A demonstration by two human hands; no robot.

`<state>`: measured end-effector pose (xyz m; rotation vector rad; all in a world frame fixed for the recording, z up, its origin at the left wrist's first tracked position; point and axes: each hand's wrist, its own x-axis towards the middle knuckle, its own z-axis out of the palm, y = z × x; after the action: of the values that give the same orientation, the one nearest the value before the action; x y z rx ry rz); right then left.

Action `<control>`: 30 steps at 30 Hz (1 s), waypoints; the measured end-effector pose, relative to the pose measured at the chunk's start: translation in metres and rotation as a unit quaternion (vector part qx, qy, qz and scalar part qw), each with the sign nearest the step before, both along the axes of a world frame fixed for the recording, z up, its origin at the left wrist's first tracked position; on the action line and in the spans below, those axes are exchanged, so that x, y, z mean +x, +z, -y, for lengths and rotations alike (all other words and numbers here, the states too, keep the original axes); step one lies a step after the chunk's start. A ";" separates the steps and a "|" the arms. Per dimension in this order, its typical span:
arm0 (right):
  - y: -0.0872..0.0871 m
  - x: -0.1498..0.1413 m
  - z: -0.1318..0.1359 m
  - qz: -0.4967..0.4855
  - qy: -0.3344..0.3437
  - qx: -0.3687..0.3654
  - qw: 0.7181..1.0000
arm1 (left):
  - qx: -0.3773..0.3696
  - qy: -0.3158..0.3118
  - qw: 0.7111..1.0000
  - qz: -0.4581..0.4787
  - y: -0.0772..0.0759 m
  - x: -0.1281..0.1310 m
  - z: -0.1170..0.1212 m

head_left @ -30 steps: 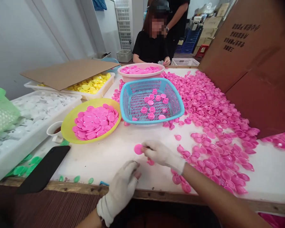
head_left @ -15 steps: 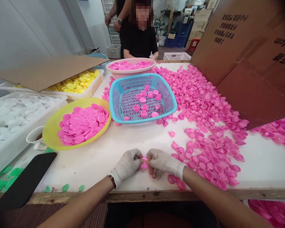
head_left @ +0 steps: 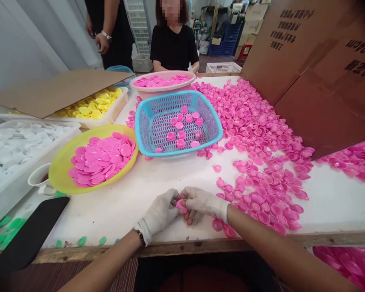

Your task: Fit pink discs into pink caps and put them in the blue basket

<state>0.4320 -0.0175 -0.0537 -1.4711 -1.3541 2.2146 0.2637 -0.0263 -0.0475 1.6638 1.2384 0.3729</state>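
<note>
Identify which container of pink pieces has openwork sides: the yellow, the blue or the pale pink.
The blue basket, right of the yellow bowl: slots pierce its walls, while that bowl and the pale pink basin look solid.

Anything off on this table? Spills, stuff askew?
Yes. The phone juts over the front edge of the table, so it may get knocked off. The cardboard lies askew over the tray, leaving many yellow pieces uncovered. Green pieces lie loose beside the phone.
</note>
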 end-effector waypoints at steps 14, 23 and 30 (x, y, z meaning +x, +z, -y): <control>0.039 -0.004 -0.010 -0.160 -0.183 0.191 0.951 | 0.146 0.107 0.983 -0.022 0.029 -0.033 -0.001; 0.041 -0.032 -0.003 -0.239 -0.216 0.178 0.930 | 0.173 0.220 0.870 -0.406 0.071 -0.164 -0.094; -0.018 -0.069 0.020 -0.159 -0.102 0.164 0.968 | 0.131 0.168 0.862 -0.459 0.040 -0.158 -0.124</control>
<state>0.3632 -0.0375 -0.0715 -1.0375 -1.3157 1.8860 0.1054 0.0974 -0.0075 1.9232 2.2871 -0.0978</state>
